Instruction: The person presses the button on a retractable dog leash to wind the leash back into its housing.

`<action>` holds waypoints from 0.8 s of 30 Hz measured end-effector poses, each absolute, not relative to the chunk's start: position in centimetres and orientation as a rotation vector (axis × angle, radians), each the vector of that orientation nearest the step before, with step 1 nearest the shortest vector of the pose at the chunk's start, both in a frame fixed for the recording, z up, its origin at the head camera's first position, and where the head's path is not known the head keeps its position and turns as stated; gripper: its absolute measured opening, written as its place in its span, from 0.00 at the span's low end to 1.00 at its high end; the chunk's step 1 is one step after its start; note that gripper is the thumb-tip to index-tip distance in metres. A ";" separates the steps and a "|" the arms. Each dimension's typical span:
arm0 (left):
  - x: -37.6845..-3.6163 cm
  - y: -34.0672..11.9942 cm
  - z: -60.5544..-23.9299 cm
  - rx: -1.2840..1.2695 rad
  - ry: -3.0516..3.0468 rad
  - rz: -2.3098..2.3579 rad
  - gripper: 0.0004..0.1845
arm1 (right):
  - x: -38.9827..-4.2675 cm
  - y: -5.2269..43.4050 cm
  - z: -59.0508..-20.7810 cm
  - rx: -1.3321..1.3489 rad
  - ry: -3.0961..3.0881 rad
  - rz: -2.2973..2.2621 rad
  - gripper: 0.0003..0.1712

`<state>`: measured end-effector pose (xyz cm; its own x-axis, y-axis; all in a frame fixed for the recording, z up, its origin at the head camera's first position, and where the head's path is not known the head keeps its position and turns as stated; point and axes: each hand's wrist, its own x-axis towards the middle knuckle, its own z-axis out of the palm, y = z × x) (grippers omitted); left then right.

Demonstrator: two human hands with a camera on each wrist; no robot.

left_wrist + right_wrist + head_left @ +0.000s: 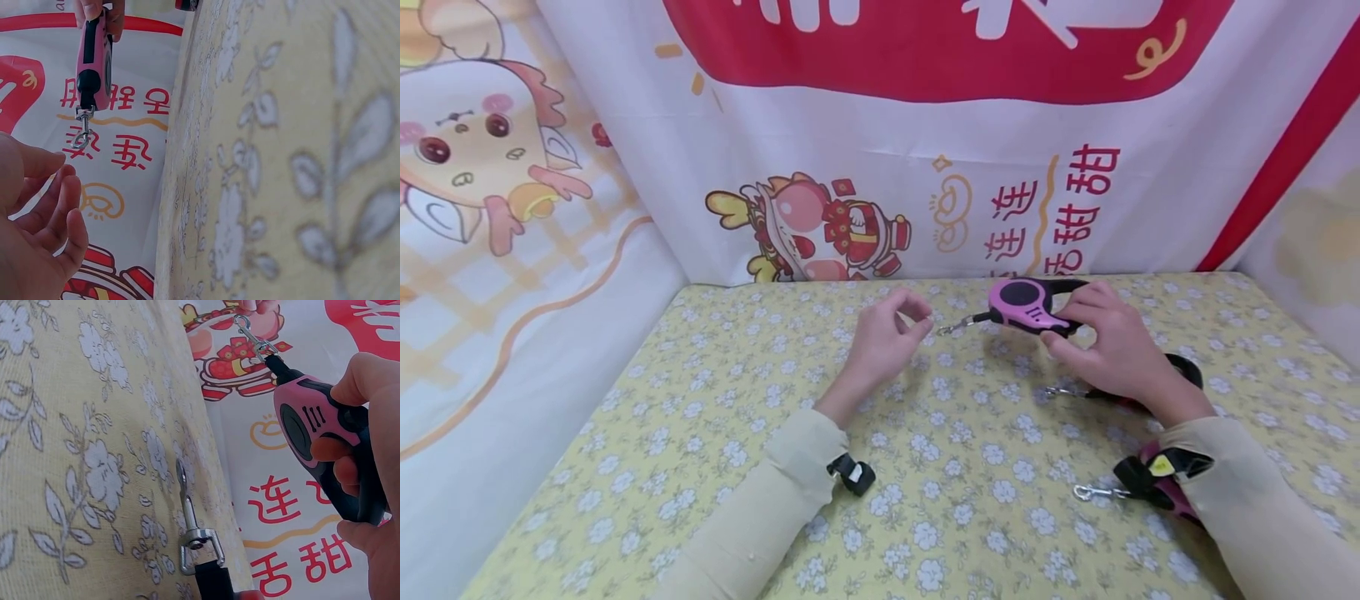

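Observation:
My right hand [1108, 342] grips the black handle of a pink and black retractable dog leash [1018, 304], held up over the far part of the table. A silver snap hook [81, 131] sticks out of the leash's nose toward my left hand [887, 337]. The left hand's fingers are loosely bent, thumb and index finger close together with nothing between them. In the left wrist view its fingertips [65, 164] are just short of the hook. The right wrist view shows the right hand's fingers [334, 450] wrapped through the handle opening.
A second leash, dark with a silver hook [1063, 391], lies partly hidden beneath my right hand. Nearer, a third leash [1180, 500] with its hook [1097, 492] lies under the right forearm. Printed cloth walls [850, 133] border the flowered tablecloth [760, 467].

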<state>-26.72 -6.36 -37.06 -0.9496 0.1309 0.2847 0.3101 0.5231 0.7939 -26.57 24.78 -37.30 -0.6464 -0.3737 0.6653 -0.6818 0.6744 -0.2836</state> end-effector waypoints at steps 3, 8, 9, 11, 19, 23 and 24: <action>-26.6 -6.3 -37.0 -0.382 -2.582 -1.424 0.08 | -26.5 25.1 -37.0 0.796 -2.330 0.704 0.11; -26.5 -5.9 -37.1 -0.414 -2.645 -1.482 0.16 | -26.5 26.1 -36.4 0.766 -2.361 0.706 0.11; -26.5 -5.8 -37.1 -0.431 -2.663 -1.489 0.18 | -26.5 26.4 -36.4 0.758 -2.365 0.710 0.11; -26.5 -5.5 -37.3 -0.467 -2.700 -1.501 0.23 | -26.5 26.9 -36.3 0.751 -2.379 0.720 0.11; -26.9 -2.9 -37.5 -0.612 -2.794 -1.465 0.39 | -27.5 29.1 -36.8 0.712 -2.518 0.635 0.15; -27.4 -1.4 -37.5 -0.587 -2.849 -1.463 0.44 | -28.2 30.0 -36.7 0.726 -2.614 0.573 0.18; -27.6 -1.0 -37.5 -0.582 -2.865 -1.461 0.45 | -28.3 30.3 -36.5 0.725 -2.642 0.560 0.19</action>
